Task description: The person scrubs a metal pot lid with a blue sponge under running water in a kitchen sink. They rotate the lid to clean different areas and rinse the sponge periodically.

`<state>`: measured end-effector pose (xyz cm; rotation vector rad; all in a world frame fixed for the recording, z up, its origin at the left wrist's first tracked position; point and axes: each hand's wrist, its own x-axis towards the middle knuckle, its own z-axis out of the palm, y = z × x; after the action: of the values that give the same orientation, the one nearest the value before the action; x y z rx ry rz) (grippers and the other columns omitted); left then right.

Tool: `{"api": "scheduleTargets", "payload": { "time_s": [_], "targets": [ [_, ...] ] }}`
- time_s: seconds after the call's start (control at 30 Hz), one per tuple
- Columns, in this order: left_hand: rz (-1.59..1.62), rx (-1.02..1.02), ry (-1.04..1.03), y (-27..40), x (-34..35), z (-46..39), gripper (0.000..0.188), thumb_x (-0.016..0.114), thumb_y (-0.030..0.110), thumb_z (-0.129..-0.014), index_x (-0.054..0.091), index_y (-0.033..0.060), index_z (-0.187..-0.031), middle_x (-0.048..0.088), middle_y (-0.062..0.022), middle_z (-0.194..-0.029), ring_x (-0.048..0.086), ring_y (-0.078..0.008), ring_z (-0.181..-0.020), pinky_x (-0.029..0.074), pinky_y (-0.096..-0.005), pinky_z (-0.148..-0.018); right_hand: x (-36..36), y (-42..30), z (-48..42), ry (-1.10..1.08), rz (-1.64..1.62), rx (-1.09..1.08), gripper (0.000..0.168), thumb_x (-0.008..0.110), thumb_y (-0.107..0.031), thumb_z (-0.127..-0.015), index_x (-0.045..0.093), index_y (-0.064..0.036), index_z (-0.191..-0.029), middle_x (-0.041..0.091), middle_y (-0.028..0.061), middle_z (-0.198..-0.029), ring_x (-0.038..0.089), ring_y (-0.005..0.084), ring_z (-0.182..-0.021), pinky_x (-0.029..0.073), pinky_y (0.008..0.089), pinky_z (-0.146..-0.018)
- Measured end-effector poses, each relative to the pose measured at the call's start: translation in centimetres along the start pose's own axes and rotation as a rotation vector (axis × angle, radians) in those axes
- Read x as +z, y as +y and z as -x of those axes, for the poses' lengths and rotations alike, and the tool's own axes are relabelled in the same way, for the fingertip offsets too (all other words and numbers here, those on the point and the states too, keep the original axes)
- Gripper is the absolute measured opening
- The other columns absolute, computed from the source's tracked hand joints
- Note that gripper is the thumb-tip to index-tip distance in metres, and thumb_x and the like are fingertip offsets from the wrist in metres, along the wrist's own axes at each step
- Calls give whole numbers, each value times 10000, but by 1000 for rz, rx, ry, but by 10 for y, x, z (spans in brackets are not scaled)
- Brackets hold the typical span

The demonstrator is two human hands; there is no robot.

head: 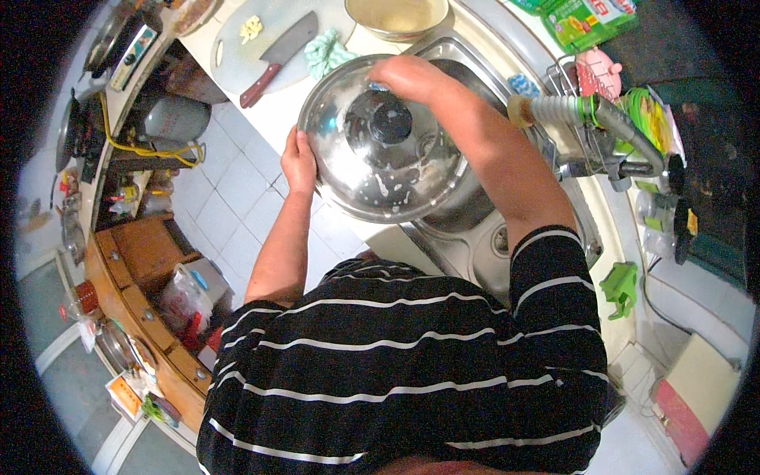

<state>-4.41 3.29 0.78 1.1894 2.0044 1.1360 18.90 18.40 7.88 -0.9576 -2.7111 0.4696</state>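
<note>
A round stainless-steel pot lid (pixel 356 178) with a black knob (pixel 391 120) is held above the counter edge and the sink. White suds and drops lie on its dome. At the lid's left rim my left hand (pixel 298 163) grips it, thumb on top. My right hand (pixel 407 78) presses on the upper part of the dome, beyond the knob. Under its fingers a bit of a blue sponge or cloth (pixel 377 86) shows; the rest is hidden. Partly covered by the lid and my right arm is a stainless-steel sink (pixel 469 261) with a drain (pixel 502 240).
On a cutting board (pixel 228 65) lie a cleaver (pixel 291 41), chopped pale pieces (pixel 250 28) and a green-white cloth (pixel 328 54). Beyond is a metal basin (pixel 398 29). The faucet (pixel 552 110) reaches in from the right, near a wire rack (pixel 585 77) and another blue sponge (pixel 523 85).
</note>
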Motion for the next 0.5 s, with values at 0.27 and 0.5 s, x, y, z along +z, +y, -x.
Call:
{"api": "scheduleTargets", "payload": {
  "time_s": [0.27, 0.5],
  "targets": [
    [18, 43, 11, 5, 0, 3, 375, 471, 246, -952, 548, 3, -1227, 633, -196, -1111, 611, -256, -1030, 451, -330, -903, -11, 6, 35, -76, 14, 155, 187, 521, -155, -811, 658, -59, -891, 641, 197, -878, 630, 367, -878, 494, 454, -768],
    [7, -10, 7, -6, 0, -2, 380, 477, 255, -954, 545, 15, -1241, 627, -200, -1124, 609, -264, -1048, 453, -330, -902, -14, 3, 5, -140, 95, -55, 193, 566, -83, -742, 652, -73, -915, 644, 164, -915, 621, 350, -906, 494, 449, -767]
  ]
}}
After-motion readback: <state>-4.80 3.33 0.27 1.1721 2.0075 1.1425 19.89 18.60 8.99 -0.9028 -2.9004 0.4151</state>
